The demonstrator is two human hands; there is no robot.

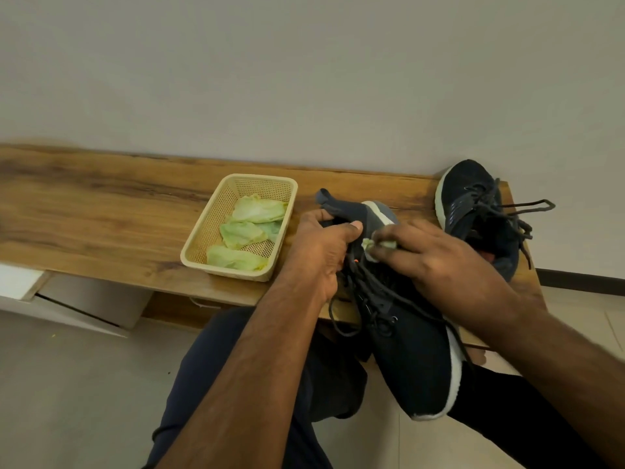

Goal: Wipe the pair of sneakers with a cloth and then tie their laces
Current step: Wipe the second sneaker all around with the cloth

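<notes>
A black sneaker (411, 353) with a white sole lies tilted across my lap and the table's front edge, toe toward me, its dark laces loose. My left hand (321, 252) grips its heel collar. My right hand (436, 255) holds a small pale green cloth (380, 246) and presses it against the grey heel part. The second black sneaker (473, 204) lies on the wooden table (101, 204) at the far right, laces untied and spread.
A beige plastic basket (206, 231) with several pale green cloths stands on the table left of my hands. A plain wall runs behind the table. White furniture sits below at the left. My legs in dark trousers are under the sneaker.
</notes>
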